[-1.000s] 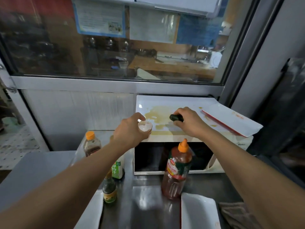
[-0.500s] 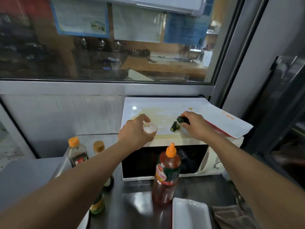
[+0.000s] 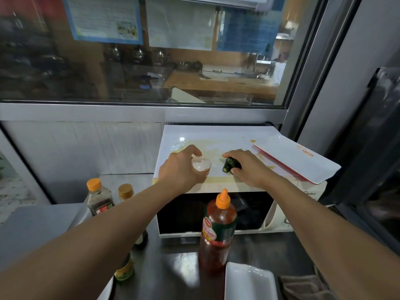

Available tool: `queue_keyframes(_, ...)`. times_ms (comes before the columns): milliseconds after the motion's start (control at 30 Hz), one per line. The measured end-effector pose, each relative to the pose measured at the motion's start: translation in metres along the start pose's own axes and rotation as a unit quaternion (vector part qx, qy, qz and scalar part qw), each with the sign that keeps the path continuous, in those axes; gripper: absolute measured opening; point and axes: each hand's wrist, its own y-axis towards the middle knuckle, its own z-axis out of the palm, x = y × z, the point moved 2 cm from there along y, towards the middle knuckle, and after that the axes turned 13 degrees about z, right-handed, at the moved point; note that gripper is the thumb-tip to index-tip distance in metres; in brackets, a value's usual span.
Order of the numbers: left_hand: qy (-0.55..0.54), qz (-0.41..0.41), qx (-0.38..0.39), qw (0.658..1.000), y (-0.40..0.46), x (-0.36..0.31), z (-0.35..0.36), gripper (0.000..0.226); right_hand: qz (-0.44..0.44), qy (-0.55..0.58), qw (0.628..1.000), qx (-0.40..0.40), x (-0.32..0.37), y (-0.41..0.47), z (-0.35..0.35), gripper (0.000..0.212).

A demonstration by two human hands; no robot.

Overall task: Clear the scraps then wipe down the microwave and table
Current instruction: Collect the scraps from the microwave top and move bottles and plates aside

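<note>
A white microwave [image 3: 303, 194] stands on the steel table [image 3: 255, 247]; its top carries a yellowish spill [image 3: 213, 148]. My left hand [image 3: 179, 169] holds a white eggshell half [image 3: 201, 164] above the top's front edge. Just to its right, my right hand [image 3: 249, 167] grips dark green vegetable scraps [image 3: 229, 165] that rest on the microwave top. A grey-brown cloth [image 3: 303, 287] lies on the table at the lower right.
A white rectangular plate with a red edge [image 3: 296, 160] lies tilted on the microwave's right side, overhanging it. A red sauce bottle [image 3: 217, 230] stands before the microwave door, with several smaller bottles [image 3: 100, 200] to the left. A white tray [image 3: 249, 282] sits at the front. A window wall rises behind.
My right hand has drawn the green scraps toward the microwave's front edge. The left hand keeps the eggshell in nearly the same spot. The view has shifted closer.
</note>
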Motion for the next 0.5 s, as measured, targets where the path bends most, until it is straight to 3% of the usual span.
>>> queue_keyframes(500, 0.021, -0.006, -0.007, 1.0, 0.0019, 0.0039, 0.0076, 0.05, -0.015, -0.043, 0.999, 0.002, 0.009, 0.006, -0.003, 0.028)
